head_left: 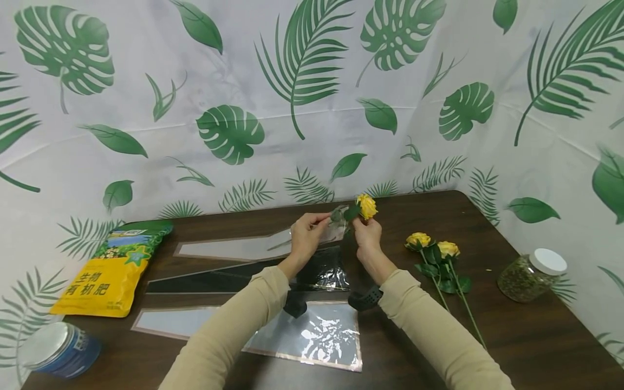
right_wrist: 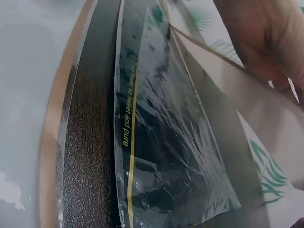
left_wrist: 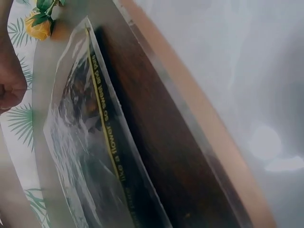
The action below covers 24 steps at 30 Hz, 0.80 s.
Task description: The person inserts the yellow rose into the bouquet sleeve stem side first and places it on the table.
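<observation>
Near the table's far edge, a yellow rose (head_left: 366,207) has its bloom outside the wide end of a clear-and-white flower sleeve (head_left: 219,249); part of its stem shows through the film. My left hand (head_left: 308,234) pinches the sleeve near its open end. Just below the bloom, my right hand (head_left: 369,239) holds the rose, its fingertips partly hidden by petals and leaves. In front of both hands lies a black flower sleeve (head_left: 209,277) with yellow lettering, then another white one (head_left: 336,330) nearer me.
Two more yellow roses (head_left: 447,249) lie to the right, by a lidded jar (head_left: 528,275) of dried green bits. On the left are a yellow fertilizer bag (head_left: 104,276) and a blue can (head_left: 60,349). A leaf-patterned cloth (head_left: 317,151) hangs behind the dark table (head_left: 390,336).
</observation>
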Each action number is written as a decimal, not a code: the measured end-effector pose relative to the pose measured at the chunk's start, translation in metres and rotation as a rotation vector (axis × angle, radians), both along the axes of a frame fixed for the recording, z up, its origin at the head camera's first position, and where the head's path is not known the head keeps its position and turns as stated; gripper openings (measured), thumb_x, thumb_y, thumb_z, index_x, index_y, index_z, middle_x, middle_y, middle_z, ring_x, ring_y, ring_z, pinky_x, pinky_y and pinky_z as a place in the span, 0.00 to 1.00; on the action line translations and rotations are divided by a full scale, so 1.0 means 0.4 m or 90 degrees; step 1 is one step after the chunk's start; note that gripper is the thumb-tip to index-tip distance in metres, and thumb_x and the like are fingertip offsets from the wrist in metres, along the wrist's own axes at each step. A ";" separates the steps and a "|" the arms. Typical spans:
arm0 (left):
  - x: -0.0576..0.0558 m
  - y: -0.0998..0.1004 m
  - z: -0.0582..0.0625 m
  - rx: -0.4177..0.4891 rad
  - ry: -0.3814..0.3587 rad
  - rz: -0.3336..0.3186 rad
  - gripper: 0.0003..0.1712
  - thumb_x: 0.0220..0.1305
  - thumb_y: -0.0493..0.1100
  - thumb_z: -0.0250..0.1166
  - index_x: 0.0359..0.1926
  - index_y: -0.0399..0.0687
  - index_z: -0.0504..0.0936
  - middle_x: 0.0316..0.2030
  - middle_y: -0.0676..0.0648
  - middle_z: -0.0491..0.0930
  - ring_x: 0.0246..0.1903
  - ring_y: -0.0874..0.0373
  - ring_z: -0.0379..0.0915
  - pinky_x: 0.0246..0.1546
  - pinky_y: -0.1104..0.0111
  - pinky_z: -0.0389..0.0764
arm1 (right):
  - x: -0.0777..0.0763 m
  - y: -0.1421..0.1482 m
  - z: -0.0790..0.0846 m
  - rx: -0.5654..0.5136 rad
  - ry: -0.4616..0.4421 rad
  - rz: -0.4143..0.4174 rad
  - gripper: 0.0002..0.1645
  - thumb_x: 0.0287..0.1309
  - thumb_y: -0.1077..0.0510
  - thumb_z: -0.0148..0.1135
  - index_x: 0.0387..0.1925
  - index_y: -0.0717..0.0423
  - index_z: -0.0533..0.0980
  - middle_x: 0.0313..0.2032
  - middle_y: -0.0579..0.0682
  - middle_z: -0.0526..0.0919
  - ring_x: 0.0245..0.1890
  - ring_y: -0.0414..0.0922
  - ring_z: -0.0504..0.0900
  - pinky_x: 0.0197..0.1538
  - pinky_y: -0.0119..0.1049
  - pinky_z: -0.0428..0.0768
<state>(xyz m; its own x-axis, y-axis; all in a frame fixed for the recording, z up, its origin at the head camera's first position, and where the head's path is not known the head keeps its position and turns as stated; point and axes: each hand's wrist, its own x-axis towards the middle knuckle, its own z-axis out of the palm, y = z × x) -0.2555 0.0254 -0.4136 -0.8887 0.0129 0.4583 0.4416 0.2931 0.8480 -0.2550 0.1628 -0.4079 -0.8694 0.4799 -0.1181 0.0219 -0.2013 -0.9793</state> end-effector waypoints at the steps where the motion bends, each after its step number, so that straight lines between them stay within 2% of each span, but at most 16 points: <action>1: 0.000 0.001 0.000 0.001 0.000 0.000 0.07 0.58 0.38 0.66 0.37 0.43 0.87 0.34 0.45 0.84 0.33 0.53 0.79 0.32 0.74 0.76 | -0.001 0.001 -0.001 -0.005 0.014 -0.002 0.14 0.58 0.65 0.55 0.46 0.66 0.72 0.32 0.42 0.72 0.38 0.38 0.69 0.47 0.30 0.66; 7: 0.000 -0.001 -0.001 -0.013 0.002 0.009 0.07 0.58 0.39 0.67 0.37 0.43 0.87 0.35 0.45 0.85 0.34 0.53 0.80 0.34 0.72 0.78 | -0.002 0.022 -0.005 0.001 0.073 -0.011 0.25 0.60 0.63 0.56 0.56 0.60 0.60 0.25 0.37 0.76 0.25 0.29 0.77 0.32 0.23 0.74; 10: 0.000 -0.003 -0.002 -0.020 0.011 0.014 0.07 0.58 0.39 0.67 0.37 0.43 0.87 0.34 0.45 0.85 0.33 0.53 0.80 0.32 0.72 0.77 | 0.001 0.035 -0.002 0.022 0.074 -0.027 0.27 0.61 0.58 0.58 0.57 0.60 0.59 0.26 0.38 0.76 0.24 0.32 0.78 0.33 0.26 0.77; 15: -0.002 -0.001 -0.003 -0.013 0.014 0.007 0.07 0.57 0.39 0.67 0.37 0.43 0.87 0.34 0.45 0.85 0.34 0.53 0.80 0.31 0.75 0.75 | 0.011 0.055 0.006 0.039 0.081 -0.057 0.31 0.62 0.47 0.58 0.60 0.57 0.61 0.45 0.48 0.74 0.39 0.37 0.76 0.47 0.32 0.76; 18: -0.003 0.001 -0.006 -0.014 0.018 0.007 0.07 0.57 0.38 0.67 0.37 0.42 0.87 0.34 0.45 0.85 0.34 0.53 0.80 0.32 0.75 0.74 | 0.014 0.065 0.017 0.046 0.104 -0.060 0.31 0.63 0.51 0.57 0.64 0.54 0.60 0.52 0.54 0.74 0.44 0.38 0.74 0.46 0.31 0.75; 24: -0.002 0.005 -0.015 -0.016 0.029 0.000 0.06 0.56 0.37 0.67 0.36 0.43 0.87 0.34 0.45 0.85 0.34 0.53 0.80 0.34 0.73 0.76 | 0.006 0.078 0.045 0.067 0.146 -0.059 0.28 0.59 0.56 0.62 0.59 0.54 0.64 0.38 0.49 0.77 0.29 0.36 0.76 0.29 0.27 0.76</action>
<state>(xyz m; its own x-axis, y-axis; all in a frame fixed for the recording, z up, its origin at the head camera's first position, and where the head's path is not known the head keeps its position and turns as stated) -0.2565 0.0273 -0.4196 -0.8672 0.0255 0.4973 0.4792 0.3143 0.8195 -0.2525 0.1942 -0.3897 -0.8193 0.5580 0.1317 -0.2172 -0.0894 -0.9720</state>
